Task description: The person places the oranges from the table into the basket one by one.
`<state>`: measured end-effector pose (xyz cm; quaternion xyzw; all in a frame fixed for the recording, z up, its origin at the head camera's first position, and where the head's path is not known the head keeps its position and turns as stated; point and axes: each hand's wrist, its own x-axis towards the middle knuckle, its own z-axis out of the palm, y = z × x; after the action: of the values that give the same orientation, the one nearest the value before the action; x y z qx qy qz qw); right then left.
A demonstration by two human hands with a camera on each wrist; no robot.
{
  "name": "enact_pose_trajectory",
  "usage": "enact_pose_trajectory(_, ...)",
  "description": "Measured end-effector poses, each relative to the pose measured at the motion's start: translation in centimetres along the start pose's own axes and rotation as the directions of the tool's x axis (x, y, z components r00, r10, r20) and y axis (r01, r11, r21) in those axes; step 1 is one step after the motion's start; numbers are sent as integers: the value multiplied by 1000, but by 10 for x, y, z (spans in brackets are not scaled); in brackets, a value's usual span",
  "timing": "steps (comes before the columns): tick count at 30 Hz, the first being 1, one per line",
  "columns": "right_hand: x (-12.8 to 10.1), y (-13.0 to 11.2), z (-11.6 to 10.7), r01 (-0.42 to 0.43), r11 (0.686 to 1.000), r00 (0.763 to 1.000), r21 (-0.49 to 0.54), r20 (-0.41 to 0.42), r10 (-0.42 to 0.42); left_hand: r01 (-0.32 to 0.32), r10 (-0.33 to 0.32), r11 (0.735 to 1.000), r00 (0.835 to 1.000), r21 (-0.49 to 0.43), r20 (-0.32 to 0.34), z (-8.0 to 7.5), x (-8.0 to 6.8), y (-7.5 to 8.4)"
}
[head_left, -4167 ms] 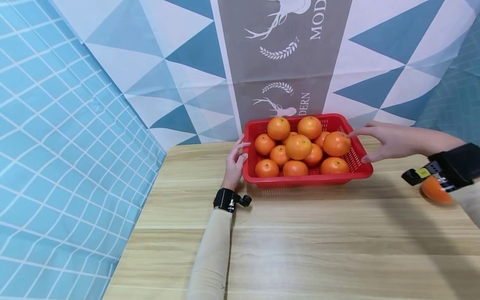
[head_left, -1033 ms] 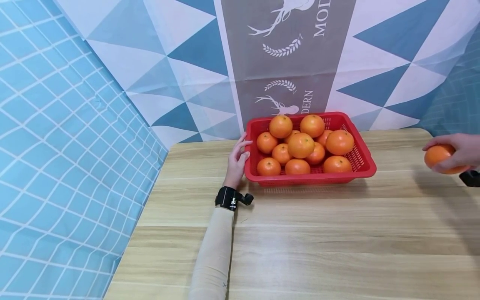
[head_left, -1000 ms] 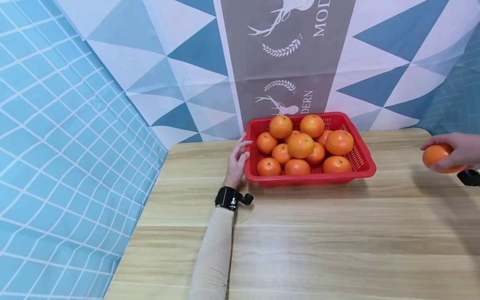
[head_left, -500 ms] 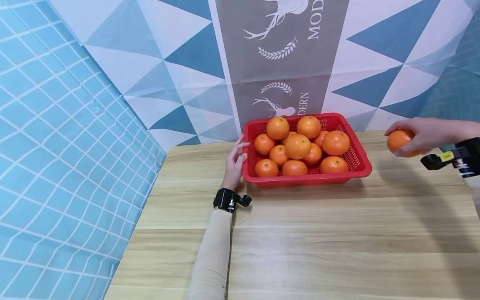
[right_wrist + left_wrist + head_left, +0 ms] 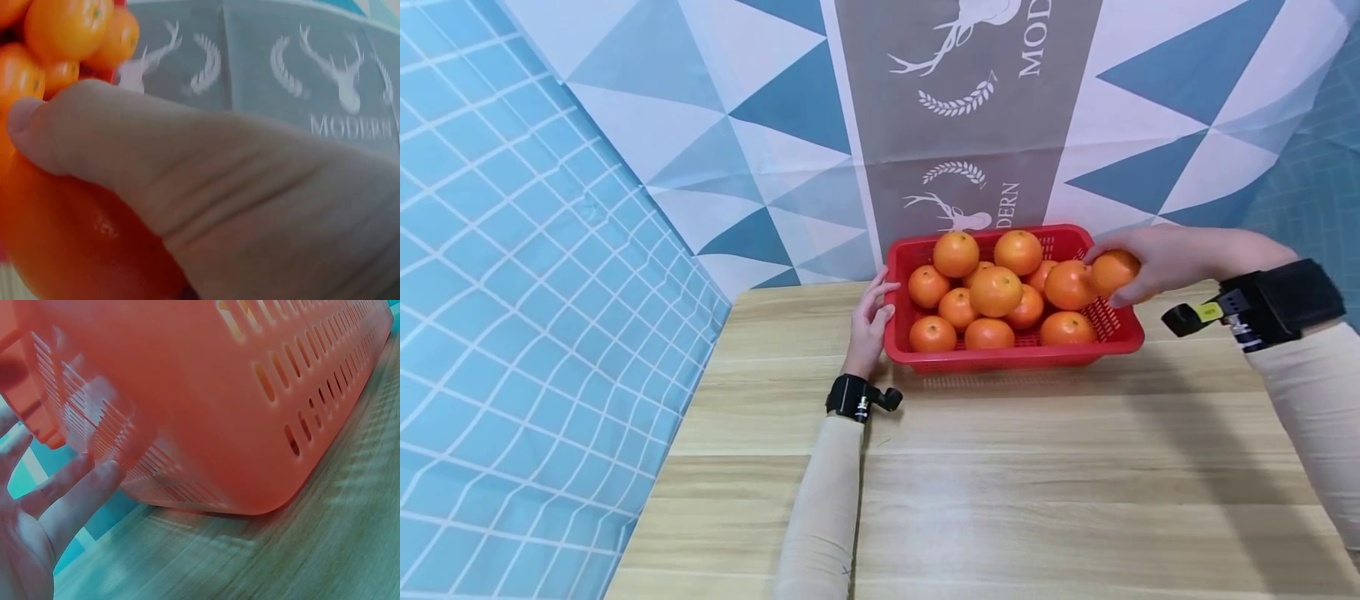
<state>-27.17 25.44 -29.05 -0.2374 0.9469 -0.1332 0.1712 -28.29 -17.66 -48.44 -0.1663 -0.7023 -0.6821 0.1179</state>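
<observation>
A red plastic basket [image 5: 1000, 360] with slotted walls holds several oranges [image 5: 996, 291], some piled on top of others. At its left end, my left hand [image 5: 867, 329] touches the wall with fairly straight fingers; the left wrist view shows fingertips [image 5: 107, 472] against the slotted side. My right hand [image 5: 1172, 258] grips another orange [image 5: 1112, 271] over the basket's right end, beside the oranges there. In the right wrist view, the thumb [image 5: 81, 128] lies across this held orange [image 5: 81, 237], and the other fingers are hidden.
The basket stands on a light wooden table [image 5: 985, 500], close to a patterned backdrop [image 5: 970, 125] behind it. A blue gridded cloth [image 5: 535, 292] rises along the left side. Each wrist wears a black strap with a small camera [image 5: 853, 398].
My right hand has carried the orange leftward from the far right of the table to the basket's right end. My left hand stays at the basket's left side.
</observation>
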Motion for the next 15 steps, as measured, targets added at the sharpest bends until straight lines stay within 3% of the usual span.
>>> enact_pose_trajectory(6,13,-30,8,44,998,999,-48,29,-43,-14,14,1000,1000,8,8,0,1,-3)
enact_pose_trajectory(12,24,-53,12,81,995,996,-55,53,-78,-71,72,997,997,-31,32,-6,3,-16)
enact_pose_trajectory(15,27,-61,13,96,994,994,-53,56,-93,-67,68,997,997,-32,36,-8,6,-23)
